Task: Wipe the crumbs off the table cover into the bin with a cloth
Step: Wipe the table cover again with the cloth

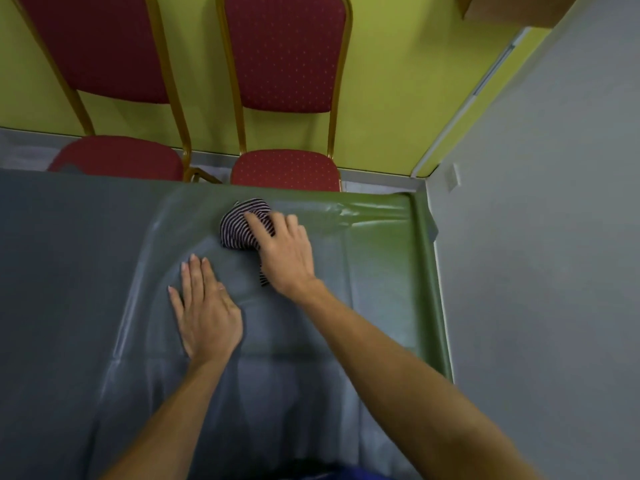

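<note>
Fingers (pixel 257 222) of the right hand (pixel 287 252) lie curved over the bunched striped cloth (pixel 238 225), grasping it and pressing it onto the cover (pixel 69 271). A tail of the cloth pokes out under the heel of that hand. The left hand (pixel 206 315) is released: it rests flat on the cover with straight fingers, just beside and nearer than the cloth, and appears to pin the sheet down.

The cloth sits near the far edge of the cover, toward the right side. Just past that edge stand two red chairs (pixel 285 169), and a grey wall (pixel 554 254) runs along the right. No bin is in view, and any crumbs are too small to make out.

The main risk, as I judge it, is a stroke running on past the far edge, which would throw crumbs onto the chair seats or the floor instead of into the bin. The cover looks glossy and creased, so a hard push could drag it into folds if the left hand lifts, and crumbs could lodge in those creases. The loose tail might also scatter what has been gathered.
</note>
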`<state>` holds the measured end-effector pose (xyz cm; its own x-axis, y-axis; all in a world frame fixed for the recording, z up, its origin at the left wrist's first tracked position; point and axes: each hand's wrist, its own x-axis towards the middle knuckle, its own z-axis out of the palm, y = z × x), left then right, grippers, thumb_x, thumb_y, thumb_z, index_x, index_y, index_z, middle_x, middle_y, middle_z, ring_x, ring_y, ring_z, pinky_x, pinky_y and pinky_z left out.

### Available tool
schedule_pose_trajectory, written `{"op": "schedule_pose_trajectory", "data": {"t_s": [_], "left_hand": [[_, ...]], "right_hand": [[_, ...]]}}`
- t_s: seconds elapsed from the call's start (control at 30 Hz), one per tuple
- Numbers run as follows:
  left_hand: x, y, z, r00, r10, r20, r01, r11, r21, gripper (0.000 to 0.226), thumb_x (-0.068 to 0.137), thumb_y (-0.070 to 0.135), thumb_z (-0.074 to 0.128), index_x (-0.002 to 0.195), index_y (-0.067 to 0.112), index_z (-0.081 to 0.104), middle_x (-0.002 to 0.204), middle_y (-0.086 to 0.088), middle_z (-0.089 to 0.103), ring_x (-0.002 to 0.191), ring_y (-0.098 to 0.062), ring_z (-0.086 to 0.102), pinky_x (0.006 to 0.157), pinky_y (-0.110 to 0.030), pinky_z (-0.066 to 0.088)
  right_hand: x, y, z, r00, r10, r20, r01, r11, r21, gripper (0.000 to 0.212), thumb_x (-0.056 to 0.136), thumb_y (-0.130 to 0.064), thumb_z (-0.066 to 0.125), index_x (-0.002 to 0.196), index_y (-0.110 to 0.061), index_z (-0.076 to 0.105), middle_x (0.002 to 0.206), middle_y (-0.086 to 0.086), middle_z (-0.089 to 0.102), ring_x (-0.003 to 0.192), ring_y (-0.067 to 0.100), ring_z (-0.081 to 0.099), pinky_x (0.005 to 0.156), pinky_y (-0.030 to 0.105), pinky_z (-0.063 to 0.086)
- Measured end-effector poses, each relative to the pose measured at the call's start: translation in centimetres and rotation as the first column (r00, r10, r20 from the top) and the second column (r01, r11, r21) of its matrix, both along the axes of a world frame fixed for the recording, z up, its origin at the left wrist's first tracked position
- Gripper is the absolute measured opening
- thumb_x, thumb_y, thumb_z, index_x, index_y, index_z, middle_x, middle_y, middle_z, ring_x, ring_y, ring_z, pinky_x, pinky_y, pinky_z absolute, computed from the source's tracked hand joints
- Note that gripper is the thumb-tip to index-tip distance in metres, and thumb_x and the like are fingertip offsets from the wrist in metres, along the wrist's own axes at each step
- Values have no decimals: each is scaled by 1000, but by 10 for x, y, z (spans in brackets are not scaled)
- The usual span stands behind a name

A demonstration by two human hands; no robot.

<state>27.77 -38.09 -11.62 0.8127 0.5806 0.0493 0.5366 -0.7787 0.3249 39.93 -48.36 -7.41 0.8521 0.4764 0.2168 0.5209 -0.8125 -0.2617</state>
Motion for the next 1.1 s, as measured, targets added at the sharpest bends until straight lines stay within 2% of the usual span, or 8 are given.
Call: {"op": "schedule_pose_trajectory", "data": {"t_s": [0.17, 0.37, 0.47, 0.57, 0.73, 0.87, 0.97, 1.1], "left_hand": [[-1, 1, -1, 1000, 13, 22, -13, 1000, -1, 57, 97, 22, 24, 151, 6, 31, 162, -7, 23, 152, -20, 11, 122, -49, 9], [0, 0, 0, 1000, 20, 20, -21, 999, 28, 55, 97, 21, 28, 151, 6, 32, 161, -9, 25, 151, -21, 16, 121, -49, 11], [0, 1, 0, 1000, 14, 15, -14, 999, 35, 55, 97, 21, 30, 150, 6, 32, 160, -9, 26, 151, -22, 18, 121, -49, 13], [0, 1, 0, 1000, 6, -6, -5, 999, 32, 56, 97, 21, 30, 151, 6, 32, 161, -9, 26, 151, -22, 17, 121, -50, 13], [-2, 2, 0, 1000, -23, -13, 23, 1000, 4, 61, 94, 24, 25, 152, 6, 29, 162, -8, 22, 151, -21, 12, 122, -48, 8], [-2, 2, -2, 999, -14, 28, 15, 1000, -13, 56, 97, 22, 29, 150, 6, 32, 161, -8, 26, 151, -22, 15, 121, -50, 10], [-3, 2, -1, 998, -26, 52, 27, 999, -22, 56, 96, 21, 30, 149, 4, 34, 160, -10, 28, 150, -23, 17, 121, -51, 9], [-3, 1, -2, 998, -50, 44, 52, 998, -30, 55, 97, 18, 34, 150, 2, 32, 160, -11, 27, 151, -24, 16, 121, -53, 8]], "right_hand": [[54, -98, -9, 980, -188, 71, 195, 975, -109, 64, 79, -13, 69, 141, -16, 53, 107, 21, 58, 90, 39, 53, 74, 43, 49], [98, -184, 7, 750, -645, -147, 637, 764, -100, 56, 97, -22, 52, 149, -18, 32, 136, 27, 43, 124, 43, 39, 101, 47, 37], [68, -129, 17, 774, -621, -121, 628, 778, 28, 58, 94, -24, 56, 149, -17, 38, 130, 27, 46, 120, 44, 42, 97, 47, 38], [-4, -57, 16, 906, -419, -67, 424, 893, 150, 61, 88, -20, 61, 147, -17, 45, 119, 25, 52, 104, 42, 49, 86, 47, 44], [-83, -22, 4, 994, -77, -73, 79, 997, 23, 69, 77, -11, 47, 145, -21, 48, 120, 17, 55, 92, 36, 49, 73, 43, 45], [-47, -120, -10, 951, -309, 11, 309, 950, -31, 64, 80, -10, 66, 142, -16, 52, 111, 24, 56, 89, 40, 51, 75, 45, 48], [-25, -193, -3, 808, -586, -55, 584, 810, -46, 58, 91, -19, 61, 146, -11, 44, 115, 31, 52, 101, 45, 49, 86, 49, 43], [-30, -172, 11, 731, -670, -131, 679, 732, 47, 58, 93, -23, 57, 148, -13, 40, 120, 29, 50, 111, 46, 46, 92, 48, 41]]}}
